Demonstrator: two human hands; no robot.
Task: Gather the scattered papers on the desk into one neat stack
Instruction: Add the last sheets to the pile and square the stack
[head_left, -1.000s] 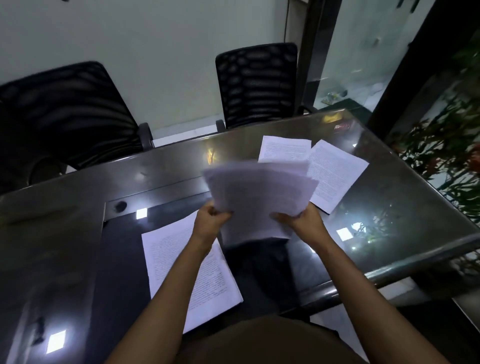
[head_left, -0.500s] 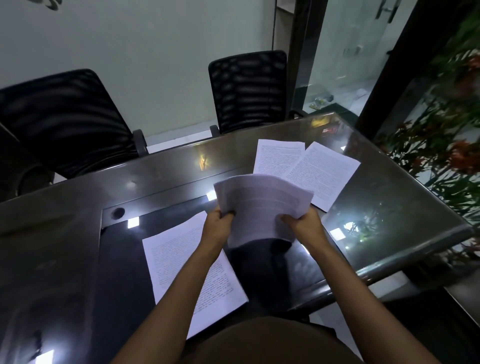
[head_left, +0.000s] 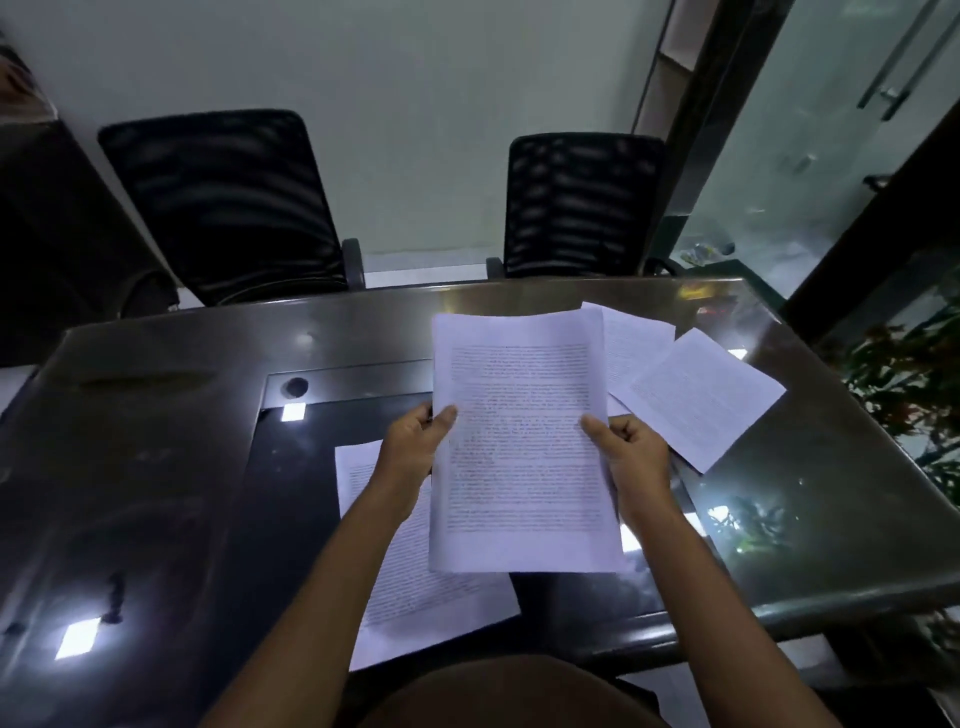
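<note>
I hold a bundle of printed white papers (head_left: 522, 441) upright above the dark glass desk (head_left: 156, 441). My left hand (head_left: 415, 447) grips its left edge with the thumb on the front page. On the opposite edge my right hand (head_left: 631, 460) holds it the same way. A loose printed sheet (head_left: 415, 587) lies flat on the desk below my left arm, partly hidden by the bundle. Two more sheets lie at the far right: one (head_left: 636, 348) tucked behind the bundle, another (head_left: 701, 400) overlapping it.
Two black mesh chairs (head_left: 223, 208) (head_left: 582, 202) stand beyond the desk's far edge. A glass partition (head_left: 810, 145) and a leafy plant (head_left: 914, 379) are at the right. A round cable hole (head_left: 294, 387) sits in the desk left of the bundle.
The bundle was bent and held sideways; now it is turned upright with the printed page facing me. My hands shifted to its two long edges. The view tilted up.
</note>
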